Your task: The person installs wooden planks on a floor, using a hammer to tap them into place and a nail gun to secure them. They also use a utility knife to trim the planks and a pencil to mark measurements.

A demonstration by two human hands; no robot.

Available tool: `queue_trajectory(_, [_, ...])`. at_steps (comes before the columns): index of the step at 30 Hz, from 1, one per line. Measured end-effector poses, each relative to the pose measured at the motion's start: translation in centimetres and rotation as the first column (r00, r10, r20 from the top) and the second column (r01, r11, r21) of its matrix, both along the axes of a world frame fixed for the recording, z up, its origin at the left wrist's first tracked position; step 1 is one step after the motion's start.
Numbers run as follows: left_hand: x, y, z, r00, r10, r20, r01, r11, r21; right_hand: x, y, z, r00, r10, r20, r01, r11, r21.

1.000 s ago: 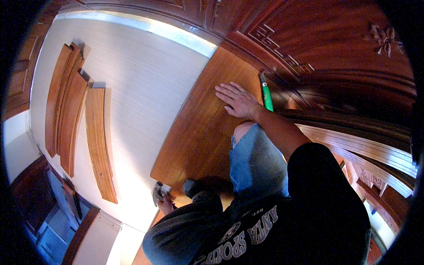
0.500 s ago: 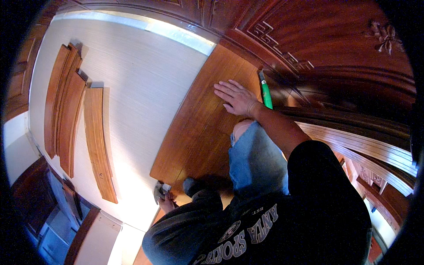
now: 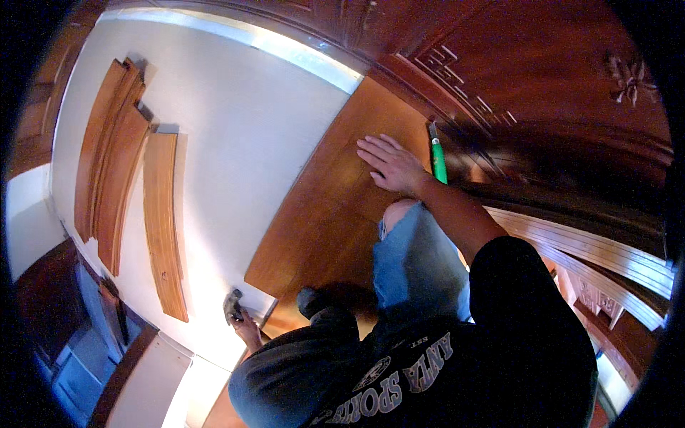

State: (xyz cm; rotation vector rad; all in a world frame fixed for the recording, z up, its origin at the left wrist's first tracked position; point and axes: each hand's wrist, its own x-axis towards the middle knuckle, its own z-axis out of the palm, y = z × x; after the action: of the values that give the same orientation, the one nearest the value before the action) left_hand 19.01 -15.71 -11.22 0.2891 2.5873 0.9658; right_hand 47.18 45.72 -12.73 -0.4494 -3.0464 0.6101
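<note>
My right hand (image 3: 389, 165) rests palm-down with fingers spread on brown wooden floor planks (image 3: 321, 214). Just beyond it, a green-handled tool with a metal blade (image 3: 438, 160) lies along the dark cabinet's base. At the lower middle, my left hand (image 3: 245, 324) grips a dark hammer (image 3: 232, 305), held left of the planks' near corner over the pale underlay (image 3: 221, 178). A thin grey edge (image 3: 268, 312) shows beside it; I cannot make out what it belongs to. My jeans-covered knee is beside my right hand.
Several loose wooden boards (image 3: 107, 171) lie on the underlay at left. A carved dark wooden cabinet front (image 3: 535, 64) borders the far right. Long pale grooved trim strips (image 3: 571, 242) lie right of my knee. A dark doorway area with blue (image 3: 78, 371) is at lower left.
My left hand and the hammer have moved left, away from the plank corner. My right hand stays on the planks; the view has shifted slightly.
</note>
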Motion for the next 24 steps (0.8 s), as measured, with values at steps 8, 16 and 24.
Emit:
queue_trajectory(8, [-4.4,-1.4,0.0,0.962,-0.207,-0.177,0.107,0.884,-0.455,0.1,-0.1,-0.7,1.0,-0.017,-0.02,0.017,1.0,0.001])
queue_trajectory(16, [-2.1,14.7,5.0,0.8,-0.544,-0.252,0.328,0.749,-0.576,0.4,-0.1,-1.2,0.998,-0.025,-0.057,0.025,1.0,0.0])
queue_trajectory(24, [3.8,17.3,0.0,0.765,-0.624,-0.162,0.531,0.752,-0.39,0.2,0.7,-1.2,0.999,-0.008,-0.049,0.006,0.999,-0.038])
